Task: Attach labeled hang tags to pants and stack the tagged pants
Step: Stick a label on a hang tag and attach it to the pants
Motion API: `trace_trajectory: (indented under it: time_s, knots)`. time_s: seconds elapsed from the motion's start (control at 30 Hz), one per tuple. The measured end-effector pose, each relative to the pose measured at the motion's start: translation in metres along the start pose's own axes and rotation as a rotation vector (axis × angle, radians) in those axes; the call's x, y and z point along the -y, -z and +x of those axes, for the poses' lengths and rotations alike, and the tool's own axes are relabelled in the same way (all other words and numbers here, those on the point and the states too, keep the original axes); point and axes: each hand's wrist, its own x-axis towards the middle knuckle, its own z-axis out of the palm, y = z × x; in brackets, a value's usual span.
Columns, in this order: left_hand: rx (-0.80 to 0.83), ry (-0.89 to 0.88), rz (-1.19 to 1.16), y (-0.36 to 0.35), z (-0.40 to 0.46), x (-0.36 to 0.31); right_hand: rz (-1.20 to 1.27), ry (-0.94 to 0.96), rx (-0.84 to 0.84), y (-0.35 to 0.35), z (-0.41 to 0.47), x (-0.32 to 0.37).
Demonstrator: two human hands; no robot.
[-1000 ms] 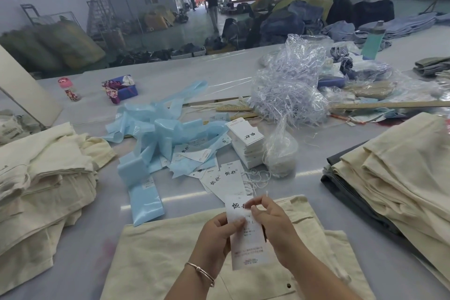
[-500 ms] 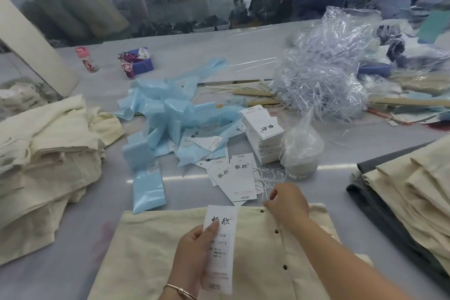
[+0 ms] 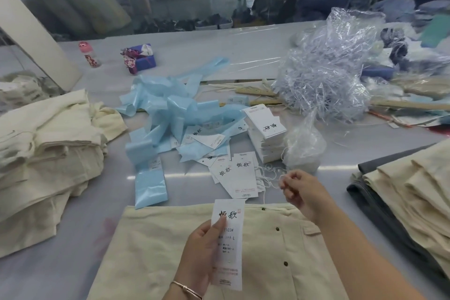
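- Head view, far left: a heap of cream pants (image 3: 46,151) lies folded on the grey table (image 3: 243,46), its top layers rumpled and its near edge spilling toward the person.
- Beyond the heap, far on the table, stand a small pink-capped bottle (image 3: 89,54) and, to its right, a blue packet with patterned cloth (image 3: 140,59).
- Centre of the table: a tangle of pale blue plastic sleeves (image 3: 170,114) sprawls among loose white tags, one flat sleeve reaching near toward the pants in front.
- Near centre: a single pair of cream pants (image 3: 267,251) lies flat at the table's near edge, dark buttons running down its fly and a pocket flap on the right.
- Over those pants the left hand (image 3: 202,256), a thin bangle at its wrist, holds a long white hang tag (image 3: 227,241) upright, thumb pressed on its printed face below two large black characters; smaller print reads "1103#" and "L".
- Just beyond lies a fan of loose hang tags (image 3: 237,175), and farther right a neat pack of stacked tags (image 3: 265,134).
- Right of the loose tags, the right hand (image 3: 302,189) hovers with fingers curled, pinching a thin white string (image 3: 269,175) that trails back to a pile of strings.
- A clear bag (image 3: 304,151) slumps beside the tag pack; behind it rises a large crumpled clear bag of pale strips (image 3: 328,75).
- Far right: a stack of cream pants over dark grey ones (image 3: 414,192).
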Motion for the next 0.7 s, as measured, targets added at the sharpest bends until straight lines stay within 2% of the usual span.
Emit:
trace_trajectory:
  time_s: [0.1, 0.23, 0.33, 0.6, 0.7]
  knots:
    - [0.100, 0.087, -0.134, -0.009, -0.004, 0.002, 0.201, -0.108, 0.049, 0.004, -0.029, 0.006]
    - [0.274, 0.295, -0.308, -0.028, -0.012, 0.012, 0.186, -0.260, 0.007, -0.002, -0.071, -0.011]
    - [0.318, 0.343, -0.323, -0.037, -0.021, 0.021, 0.214, -0.299, 0.011, -0.004, -0.101, -0.029]
    - [0.488, 0.393, -0.462, -0.033, -0.039, 0.020, -0.100, -0.078, -0.139, -0.013, -0.150, -0.046]
    - [0.402, 0.313, -0.274, -0.029, -0.041, 0.018, -0.114, 0.020, -0.144, -0.016, -0.160, -0.043]
